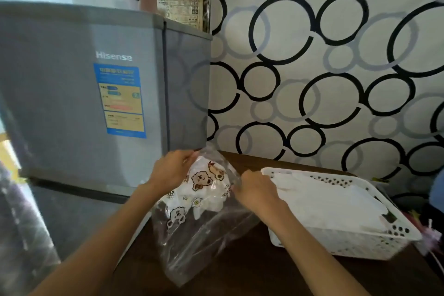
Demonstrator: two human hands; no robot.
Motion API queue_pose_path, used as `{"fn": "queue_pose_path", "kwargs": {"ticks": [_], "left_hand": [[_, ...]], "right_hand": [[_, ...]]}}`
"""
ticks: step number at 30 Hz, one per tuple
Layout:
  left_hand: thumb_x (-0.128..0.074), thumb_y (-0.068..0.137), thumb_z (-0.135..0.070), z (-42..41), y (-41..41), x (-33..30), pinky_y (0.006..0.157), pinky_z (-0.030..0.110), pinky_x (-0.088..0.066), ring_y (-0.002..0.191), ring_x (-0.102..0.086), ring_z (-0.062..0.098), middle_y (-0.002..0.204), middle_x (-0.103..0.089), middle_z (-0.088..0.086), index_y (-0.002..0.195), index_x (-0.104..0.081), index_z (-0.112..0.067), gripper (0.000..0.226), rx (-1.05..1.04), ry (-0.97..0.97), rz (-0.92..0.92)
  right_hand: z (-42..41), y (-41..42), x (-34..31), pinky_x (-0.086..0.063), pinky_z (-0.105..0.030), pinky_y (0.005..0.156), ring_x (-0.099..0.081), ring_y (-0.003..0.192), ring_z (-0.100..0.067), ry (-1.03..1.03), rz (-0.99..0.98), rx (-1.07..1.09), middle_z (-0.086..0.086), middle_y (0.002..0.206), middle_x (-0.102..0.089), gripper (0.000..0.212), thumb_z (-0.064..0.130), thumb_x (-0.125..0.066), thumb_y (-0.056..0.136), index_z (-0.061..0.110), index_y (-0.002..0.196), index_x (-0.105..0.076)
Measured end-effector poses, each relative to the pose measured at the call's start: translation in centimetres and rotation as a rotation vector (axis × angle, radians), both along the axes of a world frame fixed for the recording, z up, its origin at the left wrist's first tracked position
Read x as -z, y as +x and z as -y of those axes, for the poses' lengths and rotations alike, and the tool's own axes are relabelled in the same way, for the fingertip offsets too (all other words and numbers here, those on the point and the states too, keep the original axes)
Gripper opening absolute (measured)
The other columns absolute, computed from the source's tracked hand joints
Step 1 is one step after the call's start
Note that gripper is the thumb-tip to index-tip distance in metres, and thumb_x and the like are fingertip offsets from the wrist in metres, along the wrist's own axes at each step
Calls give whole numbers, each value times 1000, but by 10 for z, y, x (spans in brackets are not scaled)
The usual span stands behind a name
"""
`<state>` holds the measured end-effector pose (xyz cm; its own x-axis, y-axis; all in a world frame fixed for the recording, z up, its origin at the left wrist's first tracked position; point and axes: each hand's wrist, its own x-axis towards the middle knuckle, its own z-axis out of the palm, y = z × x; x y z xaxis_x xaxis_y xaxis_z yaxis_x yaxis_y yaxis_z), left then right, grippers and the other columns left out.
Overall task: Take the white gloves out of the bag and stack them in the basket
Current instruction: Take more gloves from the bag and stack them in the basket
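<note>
A clear plastic bag [204, 235] printed with cartoon bears stands on the dark wooden table [240, 271]. White gloves [209, 197] show through its upper part. My left hand [171, 168] pinches the bag's top edge on the left. My right hand [254, 187] grips the bag's right edge, next to the basket. The white perforated basket [355, 245] sits on the table to the right, and white gloves [329, 202] lie stacked in it.
A grey fridge [84, 103] stands close on the left, touching the table's edge. A circle-patterned wall [336, 67] rises right behind the table. Some small objects [430, 235] lie past the basket at the far right.
</note>
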<state>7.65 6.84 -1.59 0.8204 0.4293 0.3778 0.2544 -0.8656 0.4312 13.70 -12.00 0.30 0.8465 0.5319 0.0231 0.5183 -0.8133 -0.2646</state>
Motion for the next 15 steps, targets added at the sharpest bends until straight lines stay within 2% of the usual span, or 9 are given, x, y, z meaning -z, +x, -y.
{"fn": "queue_pose_path", "kwargs": {"ticks": [3, 5, 6, 8, 10, 12, 15], "left_hand": [[-19, 91, -68, 1, -26, -15, 74, 36, -52, 68, -63, 21, 68, -64, -2, 95, -68, -20, 68, 8, 82, 237], [-18, 90, -68, 0, -39, -21, 66, 36, -53, 59, -61, 20, 61, -60, -4, 97, -69, -17, 73, 14, 109, 372], [-19, 90, -68, 0, -43, -24, 62, 36, -52, 56, -58, 21, 57, -56, -6, 98, -70, -16, 73, 13, 99, 416], [-19, 91, -65, 0, -48, -30, 53, 33, -47, 51, -53, 23, 51, -47, -7, 94, -69, -11, 73, -17, 82, 477], [-18, 92, -60, 6, -49, -34, 50, 29, -37, 50, -50, 23, 51, -45, -5, 85, -65, -9, 70, -108, 57, 542], [-19, 95, -55, 21, -49, -37, 52, 28, -35, 55, -54, 24, 58, -54, 0, 85, -68, -12, 66, -156, 90, 599], [-26, 99, -50, 44, -43, -37, 68, 29, -47, 70, -60, 21, 77, -70, 3, 91, -73, -16, 58, 90, 270, 510]], "right_hand": [[4, 7, -7, -45, -35, 83, -58, 107, -31, 142, -71, 16, -11, 115, -62, 42, 42, -53, 92, 7, 113, -57], [10, 12, -15, -47, -38, 94, -58, 111, -29, 281, -137, -11, -9, 119, -63, 55, 52, -53, 88, 8, 122, -59], [13, 13, -18, -47, -37, 95, -58, 111, -26, 356, -139, -34, -7, 119, -64, 54, 51, -54, 88, 10, 123, -60], [18, 10, -24, -47, -28, 83, -63, 99, -20, 465, -90, -88, -1, 104, -69, 38, 43, -58, 90, 13, 112, -68], [19, -2, -27, -44, -24, 70, -65, 81, -14, 463, -22, -190, 4, 89, -70, 25, 35, -58, 91, 17, 99, -74], [16, -13, -23, -47, -23, 71, -63, 75, -10, 450, 9, -264, 7, 89, -70, 21, 32, -59, 92, 19, 96, -74], [18, -16, -15, -49, -25, 69, -62, 68, -8, 529, -4, -215, 3, 86, -71, 21, 29, -59, 92, 15, 97, -73]]}}
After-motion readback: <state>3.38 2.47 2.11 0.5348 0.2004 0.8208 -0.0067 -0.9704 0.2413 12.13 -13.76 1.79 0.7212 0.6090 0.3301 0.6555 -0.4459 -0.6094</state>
